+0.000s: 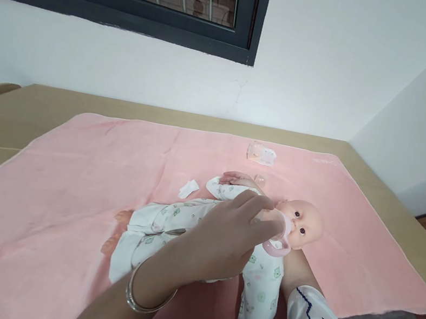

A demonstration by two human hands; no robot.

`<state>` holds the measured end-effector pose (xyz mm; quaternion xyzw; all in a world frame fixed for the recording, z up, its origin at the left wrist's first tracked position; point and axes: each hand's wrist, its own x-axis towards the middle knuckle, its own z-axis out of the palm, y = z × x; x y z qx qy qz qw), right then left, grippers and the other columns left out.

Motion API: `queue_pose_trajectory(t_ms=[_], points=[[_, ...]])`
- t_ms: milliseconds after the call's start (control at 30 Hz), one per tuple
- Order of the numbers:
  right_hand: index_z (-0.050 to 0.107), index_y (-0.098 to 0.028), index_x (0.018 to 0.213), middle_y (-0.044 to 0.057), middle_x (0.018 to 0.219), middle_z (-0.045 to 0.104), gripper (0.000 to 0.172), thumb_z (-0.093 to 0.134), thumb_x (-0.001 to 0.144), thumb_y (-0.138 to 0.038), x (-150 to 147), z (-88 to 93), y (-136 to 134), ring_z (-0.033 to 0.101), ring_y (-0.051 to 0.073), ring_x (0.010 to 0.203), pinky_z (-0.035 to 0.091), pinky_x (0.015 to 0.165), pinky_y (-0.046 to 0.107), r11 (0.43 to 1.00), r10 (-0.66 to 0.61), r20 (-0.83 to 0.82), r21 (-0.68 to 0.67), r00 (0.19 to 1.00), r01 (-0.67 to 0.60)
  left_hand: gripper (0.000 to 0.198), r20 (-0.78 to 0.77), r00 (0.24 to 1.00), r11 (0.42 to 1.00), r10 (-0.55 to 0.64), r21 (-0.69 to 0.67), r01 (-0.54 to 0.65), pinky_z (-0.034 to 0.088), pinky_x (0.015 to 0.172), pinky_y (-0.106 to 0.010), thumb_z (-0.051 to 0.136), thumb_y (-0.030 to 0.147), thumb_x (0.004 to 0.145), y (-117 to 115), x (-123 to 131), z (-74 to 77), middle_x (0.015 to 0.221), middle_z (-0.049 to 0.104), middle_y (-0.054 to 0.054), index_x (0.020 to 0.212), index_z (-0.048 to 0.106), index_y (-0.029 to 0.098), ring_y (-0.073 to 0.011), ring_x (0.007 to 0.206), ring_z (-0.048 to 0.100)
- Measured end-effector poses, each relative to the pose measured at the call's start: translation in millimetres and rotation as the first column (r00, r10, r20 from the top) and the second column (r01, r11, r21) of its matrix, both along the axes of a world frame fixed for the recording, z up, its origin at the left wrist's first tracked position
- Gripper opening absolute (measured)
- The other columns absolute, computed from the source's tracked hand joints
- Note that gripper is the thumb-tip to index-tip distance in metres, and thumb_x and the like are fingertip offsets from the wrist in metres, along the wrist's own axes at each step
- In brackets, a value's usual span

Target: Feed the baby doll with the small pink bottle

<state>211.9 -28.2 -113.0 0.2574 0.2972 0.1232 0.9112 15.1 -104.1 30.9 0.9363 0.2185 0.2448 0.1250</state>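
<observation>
A baby doll (306,225) in a white printed sleepsuit lies on its back on a pink blanket (66,199), head to the right. My left hand (224,233), a silver bangle on its wrist, is closed in a pinch on a pink pacifier (280,238) held at the doll's mouth. My right hand (295,267) reaches in from the lower right in a white sleeve with a blue pattern. It goes under the doll's head and neck, and its fingers are hidden there.
The blanket covers most of a light wooden table (10,113) set against a white wall. A small white folded wipe (188,188) lies left of the doll's arm. A clear packet (261,154) and a small clear object (261,179) lie behind the doll.
</observation>
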Motion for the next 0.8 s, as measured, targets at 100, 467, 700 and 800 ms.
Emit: queue_pose_trajectory(t_ms=[100,467,700,800], points=[[0.067,-0.024,0.075,0.001,0.097,0.067,0.021,0.068,0.068,-0.044,1.0,-6.1,1.0,0.065,0.029,0.108,0.056,0.095,0.058,0.986,-0.011,0.052,0.167,0.999,0.002,0.053,0.001,1.0,1.0,-0.001,0.009,0.001,0.052,0.079,-0.036,0.045,-0.006,0.075,-0.3,0.4,-1.2,0.119,0.052,-0.007,0.12,0.054,0.022,-0.0232,0.106,0.048],[0.073,-0.025,0.094,0.0,0.116,0.07,0.024,0.073,0.07,-0.031,1.6,20.4,-13.1,0.047,0.022,0.139,0.017,0.125,0.047,0.99,0.083,-0.276,0.137,0.958,-0.046,0.054,0.001,1.0,1.0,0.008,0.03,-0.008,0.053,0.078,-0.036,0.045,-0.006,0.076,-2.0,0.8,-1.6,0.117,0.051,-0.008,0.121,0.055,0.022,-0.0239,0.106,0.049],[0.072,-0.02,0.095,0.0,0.121,0.069,0.025,0.073,0.07,-0.021,-0.4,26.6,-9.5,0.044,0.018,0.142,0.018,0.122,0.04,0.951,-0.06,-0.293,0.273,0.954,0.144,0.053,-0.004,1.0,1.0,0.008,0.02,-0.007,0.053,0.081,-0.037,0.045,-0.006,0.076,-1.0,0.5,-1.5,0.117,0.052,-0.008,0.12,0.055,0.021,-0.0237,0.106,0.048],[0.072,-0.021,0.105,-0.006,0.124,0.069,0.049,0.075,0.058,-0.007,1.3,22.9,-8.3,0.044,0.008,0.14,0.01,0.12,0.027,0.787,-0.093,-0.342,0.55,0.935,0.279,0.053,0.001,1.0,1.0,0.01,0.026,-0.01,0.053,0.078,-0.036,0.045,-0.006,0.075,-1.0,0.6,-1.1,0.117,0.052,-0.007,0.119,0.055,0.022,-0.0234,0.105,0.049]])
